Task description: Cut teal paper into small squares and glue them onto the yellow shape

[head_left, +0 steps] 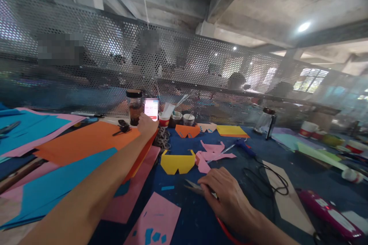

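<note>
My left hand (147, 124) reaches far across the table and touches a phone (151, 108) with a lit pink screen that stands upright beside a dark-lidded jar (135, 107); its fingers are curled at the phone's lower edge. My right hand (222, 195) rests on the blue table top, closed over scissors (193, 186) whose blades point left and whose red handle (227, 231) shows under my wrist. A yellow cut paper shape (177, 162) and pink paper scraps (211, 154) lie just beyond my right hand.
Large orange (83, 141), blue (51, 187) and pink (156, 220) paper sheets cover the left side. Small cups (176, 118), a glue gun (244, 147) with black cable (270, 178), a glass jar (266, 122) and a pink case (327, 212) lie around. A perforated metal screen (201, 69) backs the table; people sit behind it.
</note>
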